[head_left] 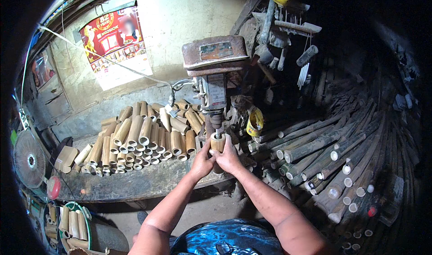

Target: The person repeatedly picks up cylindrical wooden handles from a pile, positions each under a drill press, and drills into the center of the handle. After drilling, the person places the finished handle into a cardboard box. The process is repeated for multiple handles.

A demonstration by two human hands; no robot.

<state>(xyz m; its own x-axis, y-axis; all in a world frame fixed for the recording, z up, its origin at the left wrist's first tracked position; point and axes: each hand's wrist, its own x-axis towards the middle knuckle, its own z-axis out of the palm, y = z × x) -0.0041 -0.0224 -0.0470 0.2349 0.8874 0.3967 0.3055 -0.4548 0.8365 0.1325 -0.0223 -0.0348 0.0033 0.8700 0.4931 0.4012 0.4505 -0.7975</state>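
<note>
Both my hands are wrapped round a short bamboo tube point(218, 143), held upright under the drill press point(215, 55). My left hand point(202, 161) grips its left side and my right hand point(228, 156) its right side, thumbs close together at the front. Directly above, the drill chuck point(217, 120) points down, and its bit meets the tube's open top; how deep it reaches I cannot tell. The tube's lower part is partly hidden by my fingers. Left of my hands, a large pile of cut bamboo tubes point(135, 131) lies stacked on the workbench point(135, 185).
Long bamboo poles point(310, 156) are heaped on the right. A yellow container point(255, 121) sits beside the press. At left stand a fan point(30, 154) and a bin point(105, 237) with bamboo pieces. A cable point(108, 57) crosses before a wall calendar point(114, 43).
</note>
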